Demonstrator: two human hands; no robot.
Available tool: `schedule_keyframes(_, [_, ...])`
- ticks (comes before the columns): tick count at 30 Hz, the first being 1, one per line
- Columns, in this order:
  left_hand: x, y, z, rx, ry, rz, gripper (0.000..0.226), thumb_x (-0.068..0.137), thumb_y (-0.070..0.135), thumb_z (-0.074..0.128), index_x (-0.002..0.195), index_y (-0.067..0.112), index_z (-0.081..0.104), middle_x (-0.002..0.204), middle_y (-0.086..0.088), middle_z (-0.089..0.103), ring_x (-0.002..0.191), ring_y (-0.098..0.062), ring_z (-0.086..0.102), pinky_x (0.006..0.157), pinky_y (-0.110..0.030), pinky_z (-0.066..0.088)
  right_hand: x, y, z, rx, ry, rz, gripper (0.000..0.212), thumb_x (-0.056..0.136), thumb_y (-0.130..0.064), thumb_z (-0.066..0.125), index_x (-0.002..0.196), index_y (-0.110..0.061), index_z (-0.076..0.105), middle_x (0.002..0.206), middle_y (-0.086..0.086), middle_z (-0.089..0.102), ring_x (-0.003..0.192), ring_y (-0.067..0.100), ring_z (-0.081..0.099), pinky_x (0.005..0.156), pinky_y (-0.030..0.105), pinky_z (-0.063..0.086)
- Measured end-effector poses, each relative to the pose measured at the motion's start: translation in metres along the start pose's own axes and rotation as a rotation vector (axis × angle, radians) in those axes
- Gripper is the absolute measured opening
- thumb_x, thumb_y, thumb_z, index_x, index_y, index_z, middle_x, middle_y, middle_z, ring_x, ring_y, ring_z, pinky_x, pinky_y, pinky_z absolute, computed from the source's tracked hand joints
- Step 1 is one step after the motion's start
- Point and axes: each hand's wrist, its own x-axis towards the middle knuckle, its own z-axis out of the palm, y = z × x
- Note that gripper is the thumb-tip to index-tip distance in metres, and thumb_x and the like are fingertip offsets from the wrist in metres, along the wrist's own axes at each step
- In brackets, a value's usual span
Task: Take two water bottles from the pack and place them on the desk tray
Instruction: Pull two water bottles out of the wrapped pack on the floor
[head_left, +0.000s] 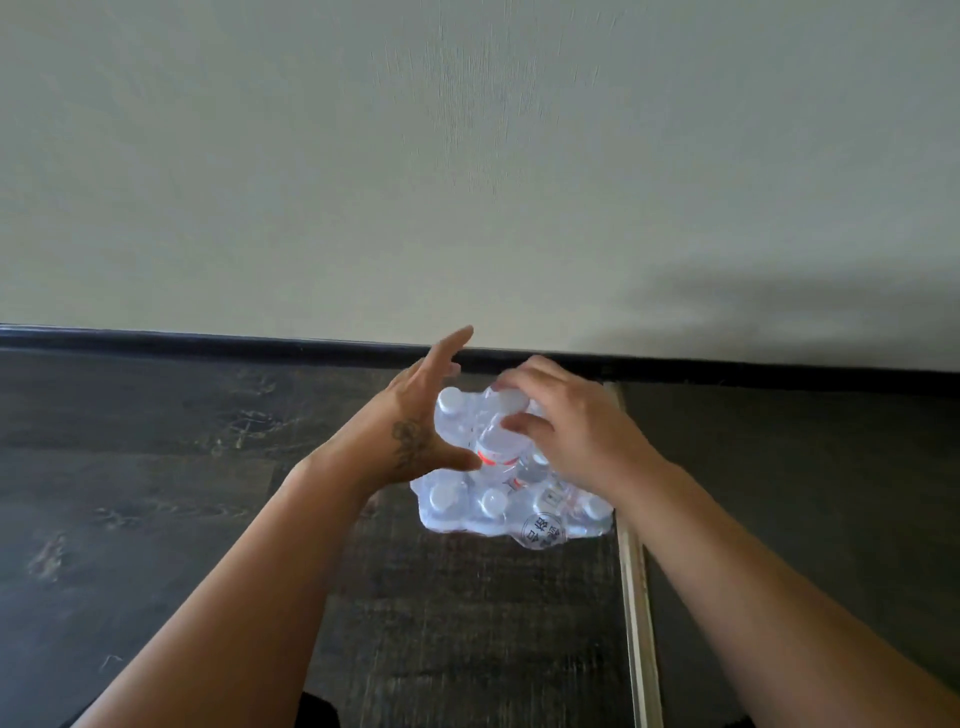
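Progress: barely started. Shrink-wrapped pack (506, 475) sits on dark floor (156, 493) at 12 o'clock by the wall. Right hand (571, 426) clamped on a bottle (498, 449) at pack centre; left hand (415, 415) spread, bracing pack. No bottle freed; desk tray not visible.

You see a pack of clear plastic bottles (498, 467) in glossy, crinkled film, on dark matt wood-grain flooring (156, 467) below a matt pale wall (363, 156).
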Motion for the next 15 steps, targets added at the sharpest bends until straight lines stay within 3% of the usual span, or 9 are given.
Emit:
schedule_keyframes(2, [0.001,0.005,-0.001,-0.043,0.011,0.015,0.136,0.071,0.03,0.105,0.171,0.047,0.014,0.168,-0.002,0.05,0.138,-0.004,0.048,0.112,-0.028,0.042,0.004,-0.003,-0.021,0.069,0.061,-0.044,0.032,0.099,-0.019,0.077,0.13,-0.016,0.071,0.121,-0.001,0.069,0.094,0.017,0.069,0.088,0.046,0.059])
schedule_keyframes(5, [0.003,0.013,0.002,-0.04,-0.019,0.042,0.131,0.07,0.037,0.104,0.169,0.046,0.018,0.164,0.002,0.055,0.145,-0.016,0.055,0.12,-0.045,0.05,0.012,-0.011,-0.049,0.166,0.15,-0.09,0.032,0.1,-0.016,0.076,0.132,-0.012,0.07,0.118,0.003,0.067,0.104,0.016,0.067,0.093,0.046,0.064])
schedule_keyframes(7, [0.005,0.017,0.007,-0.035,-0.023,0.068,0.121,0.07,0.041,0.103,0.165,0.045,0.027,0.158,0.008,0.06,0.14,-0.016,0.059,0.119,-0.049,0.052,0.015,-0.015,-0.065,0.227,0.211,-0.101,0.031,0.1,-0.014,0.075,0.131,-0.011,0.072,0.114,0.001,0.066,0.104,0.005,0.064,0.095,0.037,0.061])
schedule_keyframes(9, [0.009,0.02,0.01,-0.047,-0.003,0.067,0.11,0.068,0.047,0.102,0.157,0.045,0.036,0.148,0.013,0.065,0.131,-0.015,0.065,0.113,-0.047,0.057,0.015,-0.02,-0.078,0.276,0.257,-0.108,0.03,0.1,-0.017,0.073,0.13,-0.012,0.072,0.108,-0.013,0.064,0.101,-0.006,0.06,0.094,0.023,0.053])
schedule_keyframes(10, [0.01,0.021,0.012,-0.054,0.007,0.061,0.105,0.067,0.051,0.101,0.152,0.044,0.041,0.141,0.016,0.067,0.125,-0.014,0.069,0.108,-0.045,0.061,0.014,-0.022,-0.083,0.306,0.272,-0.108,0.031,0.1,-0.018,0.071,0.131,-0.012,0.072,0.107,-0.019,0.061,0.099,-0.008,0.059,0.095,0.024,0.054])
schedule_keyframes(12, [0.013,0.022,0.016,-0.085,0.02,0.053,0.095,0.065,0.058,0.1,0.143,0.043,0.047,0.13,0.019,0.071,0.113,-0.009,0.074,0.099,-0.035,0.064,0.012,-0.027,-0.089,0.388,0.286,-0.096,0.033,0.1,-0.017,0.069,0.133,-0.012,0.072,0.105,-0.022,0.06,0.098,-0.004,0.059,0.099,0.045,0.061])
schedule_keyframes(15, [0.014,0.024,0.019,-0.156,0.064,0.04,0.077,0.063,0.061,0.099,0.124,0.056,0.052,0.111,0.03,0.073,0.105,0.01,0.073,0.077,-0.006,0.057,0.009,-0.033,-0.092,0.444,0.33,-0.085,0.033,0.101,-0.018,0.072,0.133,-0.014,0.072,0.109,-0.015,0.065,0.099,0.002,0.061,0.097,0.059,0.062])
